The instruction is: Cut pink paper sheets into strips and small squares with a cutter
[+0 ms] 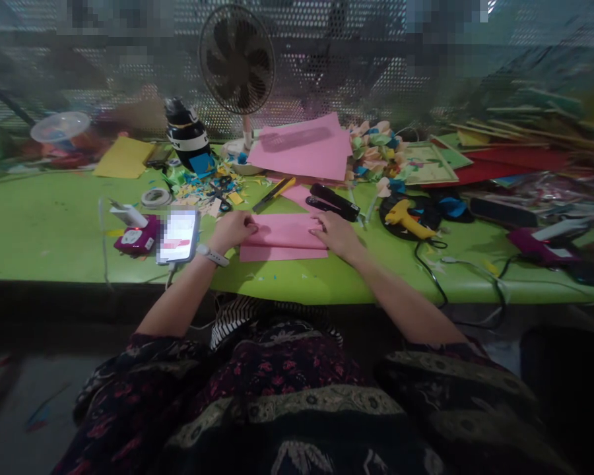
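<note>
A folded pink paper sheet (283,239) lies flat on the green table (54,224) in front of me. My left hand (233,229) rests on its left edge with the fingers curled and pressed down on the paper. My right hand (337,234) lies on the sheet's right edge, fingers bent and pressing the fold. A watch is on my left wrist.
A phone (179,235) and a magenta device (137,236) lie left of my hands. Behind the sheet are a black stapler (334,202), a yellow utility knife (275,193), scissors among paper scraps (220,193), a tape roll (155,196), a fan (237,63), more pink sheets (301,150) and a yellow glue gun (406,218).
</note>
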`<state>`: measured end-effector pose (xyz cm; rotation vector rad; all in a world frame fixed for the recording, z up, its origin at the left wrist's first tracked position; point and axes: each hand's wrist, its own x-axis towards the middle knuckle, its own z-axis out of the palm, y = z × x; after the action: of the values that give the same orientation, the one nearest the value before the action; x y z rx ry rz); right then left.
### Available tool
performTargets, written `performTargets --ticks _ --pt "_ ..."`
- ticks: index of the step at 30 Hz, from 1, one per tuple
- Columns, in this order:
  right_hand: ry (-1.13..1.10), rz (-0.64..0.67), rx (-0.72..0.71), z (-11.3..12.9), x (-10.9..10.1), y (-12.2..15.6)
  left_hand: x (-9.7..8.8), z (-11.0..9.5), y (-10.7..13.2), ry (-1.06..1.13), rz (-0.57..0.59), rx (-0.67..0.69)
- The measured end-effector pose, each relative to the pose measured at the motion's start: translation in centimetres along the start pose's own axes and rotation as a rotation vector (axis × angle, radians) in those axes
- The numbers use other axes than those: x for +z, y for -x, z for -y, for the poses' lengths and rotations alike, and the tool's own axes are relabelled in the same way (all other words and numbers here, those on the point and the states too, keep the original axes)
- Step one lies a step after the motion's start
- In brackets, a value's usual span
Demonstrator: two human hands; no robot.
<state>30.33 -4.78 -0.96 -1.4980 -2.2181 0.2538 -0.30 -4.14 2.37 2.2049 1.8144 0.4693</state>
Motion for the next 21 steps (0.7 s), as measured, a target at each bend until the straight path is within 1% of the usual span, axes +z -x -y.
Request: performTargets --ticks 6,11,17,21 --pt "-0.059 0.000 0.021 -0.4 0.1 0.0 -0.2 0.5 -0.2 0.084 0.058 0.007" --pt "-0.111 -0.019 0.050 -0.1 0.0 0.1 -0.1 1.1 -0.3 0.130 0.048 0.016" --pt "-0.164 -0.005 0.136 -0.1 -0.3 0.2 0.0 1.3 -0.1 0.212 0.051 -0.005" --pt "-0.173 0.001 0.104 -0.1 -0.5 0.3 -0.3 1.1 0.0 0.240 0.065 -0.012"
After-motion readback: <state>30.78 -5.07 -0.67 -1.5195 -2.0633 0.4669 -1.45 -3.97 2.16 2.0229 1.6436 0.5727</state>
